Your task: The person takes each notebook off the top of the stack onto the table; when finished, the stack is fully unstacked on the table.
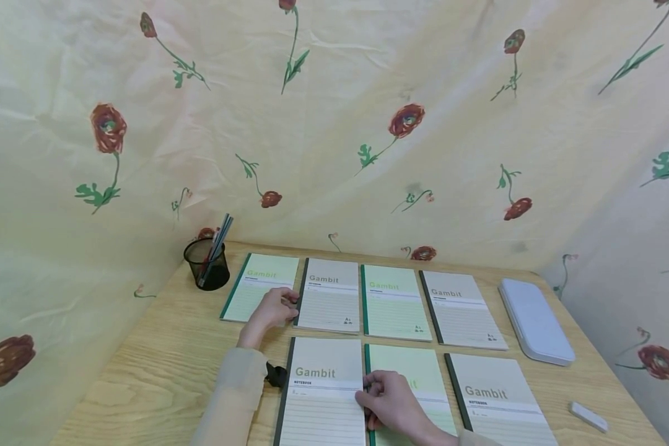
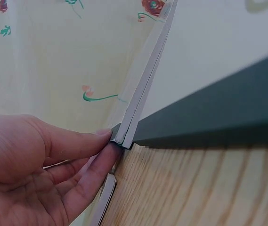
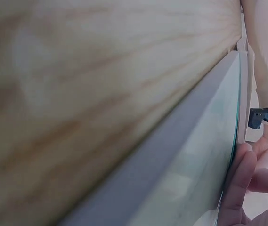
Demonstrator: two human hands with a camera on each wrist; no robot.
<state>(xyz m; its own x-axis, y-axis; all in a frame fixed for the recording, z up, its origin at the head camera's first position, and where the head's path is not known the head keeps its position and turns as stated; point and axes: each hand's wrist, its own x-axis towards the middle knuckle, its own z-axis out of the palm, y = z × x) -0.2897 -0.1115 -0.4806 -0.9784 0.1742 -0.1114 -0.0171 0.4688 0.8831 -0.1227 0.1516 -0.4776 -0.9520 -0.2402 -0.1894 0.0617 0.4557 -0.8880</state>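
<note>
My left hand point(image 1: 275, 310) pinches the dark spine of a grey-white Gambit notebook point(image 1: 330, 294) near its lower left corner, in the back row. In the left wrist view, the thumb and index finger of the left hand point(image 2: 53, 165) meet at that corner. My right hand point(image 1: 393, 399) holds the right edge of the front-left grey-white notebook point(image 1: 320, 409). Its thumb lies on the cover edge, and its forearm side passes over a green-spined notebook point(image 1: 409, 359). In the right wrist view, the fingers of the right hand point(image 3: 242, 188) sit beside the notebook edges.
Other notebooks flank these: a green one point(image 1: 267, 272) at back left, another green one point(image 1: 396, 303), and grey-white ones point(image 1: 463, 306) point(image 1: 504, 402) to the right. A mesh pen cup point(image 1: 214, 275) stands at back left. A pale case point(image 1: 535, 319) and a small white eraser-like block point(image 1: 588, 416) lie right.
</note>
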